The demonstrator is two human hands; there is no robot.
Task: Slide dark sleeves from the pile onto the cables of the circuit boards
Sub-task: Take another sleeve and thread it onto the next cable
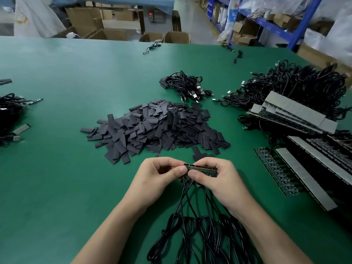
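A small stack of circuit boards (204, 170) is held edge-up just above the green table (76, 92). My left hand (158, 176) pinches its left end and my right hand (219, 178) grips its right part, thumbs nearly meeting. Black cables (192, 221) hang from the boards toward me and coil between my forearms. The large pile of flat dark sleeves (158, 128) lies just beyond my hands. One loose sleeve (198, 154) sits right behind my right fingers.
Rows of boards with grey strips (297, 115) and a big heap of black cables (297, 84) fill the right side. A smaller USB cable bundle (186, 85) lies behind the sleeve pile. More cables (9, 113) sit at the left edge. Cardboard boxes and shelving stand beyond the table.
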